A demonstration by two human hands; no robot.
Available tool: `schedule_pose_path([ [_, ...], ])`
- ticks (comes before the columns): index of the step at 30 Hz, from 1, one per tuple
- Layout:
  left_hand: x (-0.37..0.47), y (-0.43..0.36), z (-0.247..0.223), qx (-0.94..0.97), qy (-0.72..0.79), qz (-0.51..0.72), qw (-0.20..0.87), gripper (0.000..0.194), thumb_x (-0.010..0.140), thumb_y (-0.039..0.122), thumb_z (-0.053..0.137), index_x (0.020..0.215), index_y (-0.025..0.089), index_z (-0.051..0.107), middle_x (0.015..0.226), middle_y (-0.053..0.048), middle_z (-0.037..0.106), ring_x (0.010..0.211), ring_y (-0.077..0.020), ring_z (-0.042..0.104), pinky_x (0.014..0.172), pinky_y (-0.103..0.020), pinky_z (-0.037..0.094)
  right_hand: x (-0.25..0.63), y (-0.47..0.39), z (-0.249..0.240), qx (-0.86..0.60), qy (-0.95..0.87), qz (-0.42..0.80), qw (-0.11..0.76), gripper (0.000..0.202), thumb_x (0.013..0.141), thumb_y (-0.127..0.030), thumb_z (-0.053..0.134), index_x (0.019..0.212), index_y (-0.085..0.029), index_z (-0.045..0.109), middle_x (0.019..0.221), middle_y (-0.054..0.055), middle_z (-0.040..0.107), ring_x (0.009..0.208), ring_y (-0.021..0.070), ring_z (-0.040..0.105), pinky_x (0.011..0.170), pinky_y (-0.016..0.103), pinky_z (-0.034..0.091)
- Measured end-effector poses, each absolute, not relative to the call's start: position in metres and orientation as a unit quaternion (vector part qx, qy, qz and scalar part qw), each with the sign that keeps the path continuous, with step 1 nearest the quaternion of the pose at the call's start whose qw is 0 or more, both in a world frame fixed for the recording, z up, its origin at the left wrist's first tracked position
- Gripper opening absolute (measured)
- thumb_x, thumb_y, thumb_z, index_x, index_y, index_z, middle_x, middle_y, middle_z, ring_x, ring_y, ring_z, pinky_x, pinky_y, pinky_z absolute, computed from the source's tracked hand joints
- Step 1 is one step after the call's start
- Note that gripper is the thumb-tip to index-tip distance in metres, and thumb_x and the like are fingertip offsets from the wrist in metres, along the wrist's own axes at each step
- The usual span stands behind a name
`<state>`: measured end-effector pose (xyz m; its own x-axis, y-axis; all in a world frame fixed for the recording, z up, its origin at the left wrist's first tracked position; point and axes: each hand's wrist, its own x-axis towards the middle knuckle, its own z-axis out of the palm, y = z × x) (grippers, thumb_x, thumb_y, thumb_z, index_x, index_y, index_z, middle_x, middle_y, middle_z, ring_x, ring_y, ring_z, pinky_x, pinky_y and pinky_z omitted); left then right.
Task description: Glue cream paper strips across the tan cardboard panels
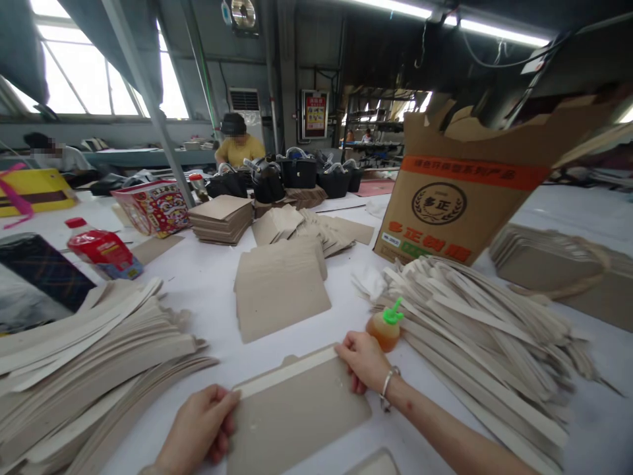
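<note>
- Just nearer than the fingers, a rounded board (pixel 376 464) is mostly cut off by the bottom edge.
- Left hand (pixel 200 425), its wrist cropped: thumb and fingers nearly together on the left edge of the grey panel (pixel 297 419); the curled fingertips are partly hidden.
- Right hand (pixel 364 363): thumb and fingers pinch the panel's far right corner, at the end of a pale strip (pixel 287 373) along its far edge. The panel lies between both hands, its near edge out of frame.
- Just beyond the right fingers, a green-nozzled bottle (pixel 384 331); its contents are hard to identify.
- Outward of each hand, heaped strips on the tabletop (pixel 208 270); the left heap (pixel 99 359) is cropped.
- Farther beyond the fingers, overlapping boards (pixel 281 287) cover one another.
- Beyond the right fingers, a torn carton (pixel 455 204); its inside is hidden.
- Farthest, black bags (pixel 299 174) partly hide a person in yellow (pixel 242 150).
</note>
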<state>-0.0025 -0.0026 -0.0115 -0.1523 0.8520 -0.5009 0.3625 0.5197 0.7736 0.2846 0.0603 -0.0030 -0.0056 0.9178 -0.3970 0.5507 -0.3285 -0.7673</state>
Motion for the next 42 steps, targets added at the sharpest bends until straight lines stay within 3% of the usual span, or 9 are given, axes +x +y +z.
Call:
schedule_pose_path([
  [7, -0.003, 0.000, -0.007, 0.530, 0.744, 0.135, 0.383, 0.036, 0.080, 0.052, 0.024, 0.067, 0.023, 0.041, 0.048, 0.003, 0.054, 0.034, -0.0132, 0.048, 0.034, -0.024, 0.035, 0.283, 0.060, 0.002, -0.692, -0.606, 0.365, 0.145, 0.015, 0.084, -0.026, 0.040, 0.074, -0.019, 0.047, 0.045, -0.003, 0.055, 0.033, 0.0138, 0.056, 0.034, 0.019, 0.035],
  [10, -0.006, 0.002, 0.005, 0.593, 0.738, 0.111, 0.303, 0.024, 0.080, 0.043, 0.034, 0.072, 0.022, 0.045, 0.055, 0.001, 0.056, 0.048, -0.0165, 0.055, 0.046, -0.027, 0.040, 0.285, 0.059, 0.011, -0.678, -0.667, 0.275, 0.138, 0.013, 0.082, -0.022, 0.046, 0.090, -0.017, 0.055, 0.062, 0.002, 0.061, 0.056, 0.0176, 0.062, 0.050, 0.024, 0.040],
  [12, -0.006, 0.003, 0.015, 0.646, 0.717, 0.099, 0.243, 0.016, 0.079, 0.033, 0.040, 0.085, 0.020, 0.049, 0.067, 0.000, 0.058, 0.063, -0.0180, 0.058, 0.060, -0.029, 0.042, 0.287, 0.058, 0.017, -0.650, -0.711, 0.226, 0.142, 0.030, 0.080, -0.017, 0.050, 0.109, -0.022, 0.053, 0.085, 0.005, 0.063, 0.079, 0.0198, 0.060, 0.063, 0.026, 0.039],
  [15, 0.001, 0.003, 0.026, 0.731, 0.652, 0.076, 0.186, 0.040, 0.078, 0.014, 0.036, 0.114, 0.028, 0.047, 0.093, -0.002, 0.057, 0.081, -0.0169, 0.057, 0.073, -0.029, 0.040, 0.285, 0.060, 0.026, -0.545, -0.818, 0.150, 0.104, 0.052, 0.081, -0.008, 0.047, 0.124, -0.037, 0.047, 0.103, 0.004, 0.056, 0.092, 0.0186, 0.052, 0.073, 0.028, 0.034],
  [17, 0.007, 0.003, 0.029, 0.782, 0.598, 0.053, 0.166, 0.053, 0.076, 0.007, 0.035, 0.117, 0.038, 0.047, 0.102, 0.000, 0.054, 0.086, -0.0161, 0.055, 0.076, -0.028, 0.038, 0.283, 0.063, 0.030, -0.417, -0.905, 0.064, 0.048, 0.054, 0.084, -0.009, 0.046, 0.125, -0.044, 0.045, 0.103, 0.004, 0.054, 0.092, 0.0191, 0.049, 0.074, 0.030, 0.032],
  [22, 0.011, 0.001, 0.028, 0.835, 0.536, 0.013, 0.126, 0.056, 0.075, 0.006, 0.040, 0.116, 0.042, 0.050, 0.105, 0.000, 0.053, 0.083, -0.0173, 0.052, 0.076, -0.030, 0.039, 0.284, 0.067, 0.030, -0.264, -0.962, -0.064, 0.003, 0.038, 0.089, -0.023, 0.047, 0.124, -0.038, 0.047, 0.102, 0.008, 0.056, 0.088, 0.0232, 0.046, 0.072, 0.035, 0.031],
  [26, 0.006, -0.010, 0.029, 0.839, 0.534, 0.015, 0.098, 0.054, 0.079, 0.008, 0.042, 0.120, 0.041, 0.045, 0.113, 0.000, 0.053, 0.092, -0.0194, 0.052, 0.079, -0.031, 0.042, 0.298, 0.063, 0.026, -0.280, -0.957, -0.067, 0.029, 0.039, 0.084, -0.014, 0.050, 0.118, -0.031, 0.053, 0.106, 0.009, 0.057, 0.090, 0.0244, 0.048, 0.076, 0.038, 0.032],
  [31, -0.013, -0.020, 0.037, 0.812, 0.579, 0.045, 0.059, 0.033, 0.081, 0.008, 0.040, 0.100, 0.029, 0.057, 0.108, 0.000, 0.057, 0.090, -0.0148, 0.055, 0.079, -0.025, 0.043, 0.304, 0.054, 0.028, -0.356, -0.931, 0.014, 0.078, 0.041, 0.076, 0.000, 0.044, 0.103, -0.027, 0.061, 0.096, 0.008, 0.060, 0.084, 0.0224, 0.052, 0.074, 0.037, 0.034],
  [42, -0.075, -0.008, 0.036, 0.713, 0.696, 0.080, -0.029, 0.029, 0.083, 0.009, 0.037, 0.103, 0.021, 0.054, 0.105, -0.007, 0.056, 0.101, -0.0216, 0.050, 0.090, -0.037, 0.039, 0.252, 0.040, 0.029, -0.412, -0.886, 0.183, 0.108, 0.026, 0.084, -0.013, 0.038, 0.089, -0.022, 0.062, 0.089, 0.005, 0.061, 0.085, 0.0188, 0.057, 0.076, 0.032, 0.039],
])
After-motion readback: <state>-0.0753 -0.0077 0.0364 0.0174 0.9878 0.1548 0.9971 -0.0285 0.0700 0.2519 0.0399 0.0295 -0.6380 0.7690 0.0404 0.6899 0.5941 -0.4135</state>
